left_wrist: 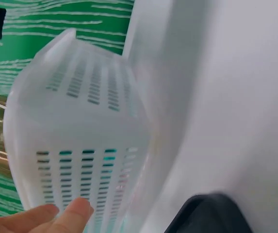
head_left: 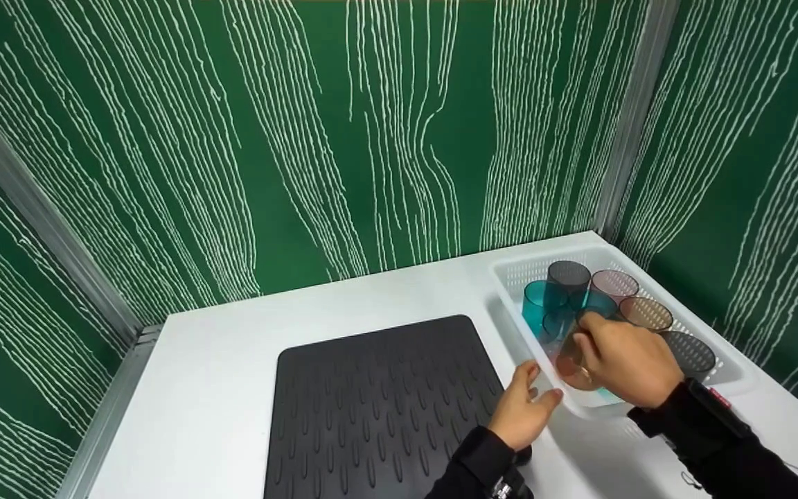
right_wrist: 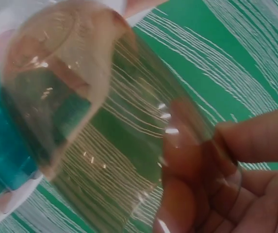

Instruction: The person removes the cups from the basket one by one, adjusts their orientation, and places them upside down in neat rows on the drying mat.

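right grip (head_left: 624,357) had the amber tumbler (head_left: 574,364) pinched by its wall, tilted at the white basket's (left_wrist: 75,127) near end, left grip (head_left: 520,410) loosely spread beside it; smooth sides might've slipped, or a careless swing clipped the teal cup (head_left: 533,308)

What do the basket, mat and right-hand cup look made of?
Basket: probably plastic, whitish and translucent, with moulded slots. Mat: likely rubber or silicone, dark matte, with rows of ridges. Cup: transparent amber plastic or glass, glossy with highlights; unclear which.
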### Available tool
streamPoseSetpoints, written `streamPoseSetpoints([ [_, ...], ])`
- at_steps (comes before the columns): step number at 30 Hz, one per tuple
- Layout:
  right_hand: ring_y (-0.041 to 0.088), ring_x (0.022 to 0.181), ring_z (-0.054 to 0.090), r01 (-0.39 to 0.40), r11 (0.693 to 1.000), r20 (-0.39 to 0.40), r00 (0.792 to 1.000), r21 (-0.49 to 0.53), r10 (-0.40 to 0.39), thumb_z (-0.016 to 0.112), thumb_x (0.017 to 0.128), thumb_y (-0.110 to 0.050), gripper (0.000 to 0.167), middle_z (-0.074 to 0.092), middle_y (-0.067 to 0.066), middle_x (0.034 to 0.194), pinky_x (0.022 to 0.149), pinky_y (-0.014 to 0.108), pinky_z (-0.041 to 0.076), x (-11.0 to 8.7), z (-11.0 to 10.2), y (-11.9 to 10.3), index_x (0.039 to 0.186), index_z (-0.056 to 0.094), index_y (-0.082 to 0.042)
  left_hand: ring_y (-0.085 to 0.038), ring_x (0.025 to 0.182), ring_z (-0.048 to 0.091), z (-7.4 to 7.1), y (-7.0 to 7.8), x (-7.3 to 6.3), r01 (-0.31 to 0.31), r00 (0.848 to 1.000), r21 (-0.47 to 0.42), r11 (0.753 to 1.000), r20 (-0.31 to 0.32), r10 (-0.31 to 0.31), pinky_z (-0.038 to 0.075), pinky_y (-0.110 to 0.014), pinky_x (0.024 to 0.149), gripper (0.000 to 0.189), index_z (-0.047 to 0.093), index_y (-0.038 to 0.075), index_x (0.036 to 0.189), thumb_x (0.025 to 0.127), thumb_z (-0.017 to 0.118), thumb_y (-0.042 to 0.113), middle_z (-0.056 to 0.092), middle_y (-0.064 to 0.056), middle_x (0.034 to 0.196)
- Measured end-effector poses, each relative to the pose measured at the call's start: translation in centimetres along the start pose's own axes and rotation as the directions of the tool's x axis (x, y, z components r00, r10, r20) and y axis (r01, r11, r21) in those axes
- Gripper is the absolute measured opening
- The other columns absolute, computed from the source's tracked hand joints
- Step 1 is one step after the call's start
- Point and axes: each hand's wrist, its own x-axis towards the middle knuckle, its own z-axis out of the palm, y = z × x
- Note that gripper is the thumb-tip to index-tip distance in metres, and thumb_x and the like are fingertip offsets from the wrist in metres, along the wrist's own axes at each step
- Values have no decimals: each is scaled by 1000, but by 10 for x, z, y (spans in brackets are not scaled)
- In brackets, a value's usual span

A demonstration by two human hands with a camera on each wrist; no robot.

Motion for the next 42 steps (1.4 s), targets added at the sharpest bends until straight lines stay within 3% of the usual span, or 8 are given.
streamPoseSetpoints([
  [7,33,63,71,35,998,-125,992,49,-29,76,103,-4,7,74,9,75,57,57,56,2,-1,-16,100,71,-3,-59,156,49,-21,54,-30,41,991,-62,997,-127,-49,46,-64,130,78,32,-8,171,109,62,28,41,-35,175],
  [15,19,64,68,88,974,-239,970,210,-36,79,99,2,8,75,3,76,58,37,54,-1,24,-38,100,74,-4,-57,168,30,-35,-15,6,-106,979,-175,979,-190,72,37,-65,135,108,16,-8,175,111,53,70,26,-43,178],
  [17,18,66,70,115,956,-272,961,270,-39,79,98,4,10,78,3,79,60,32,55,-1,32,-43,101,74,-3,-53,166,37,-39,-20,8,-109,979,-215,970,-191,68,42,-67,130,111,15,-8,175,110,51,74,36,-38,176],
  [21,17,69,72,160,910,-309,950,382,-38,79,96,8,12,78,3,80,62,28,56,-3,49,-54,100,74,-2,-55,160,44,-49,9,-10,-51,983,-383,922,-184,-22,43,-78,125,114,12,-5,176,108,53,76,36,-34,175],
  [26,7,71,70,144,866,-293,956,479,3,78,97,8,13,77,1,80,65,23,56,-7,64,-65,97,73,-4,-52,152,54,-60,40,-32,-9,979,-484,875,-181,-90,49,-71,124,103,9,-5,177,113,49,65,31,-38,175],
  [35,0,76,66,140,812,-258,966,566,14,76,97,10,15,76,2,82,68,22,54,-10,81,-73,98,72,-4,-16,106,74,-72,37,-34,-47,967,-633,773,-223,-124,67,-47,104,79,28,-3,171,119,50,53,60,-20,146],
  [39,-3,76,61,166,801,-248,969,575,-22,76,97,11,16,74,0,81,67,24,52,-12,87,-75,99,70,-4,-13,97,76,-78,37,-34,-75,959,-633,771,-258,-119,69,-41,96,64,40,-2,158,120,50,48,65,-13,133],
  [42,-1,76,61,166,832,-232,972,529,-46,78,97,8,17,74,-3,81,68,28,51,-13,88,-75,98,69,-6,-12,96,74,-86,36,-37,-85,957,-594,800,-273,-101,68,-36,92,55,43,-2,153,122,45,43,63,-12,131],
])
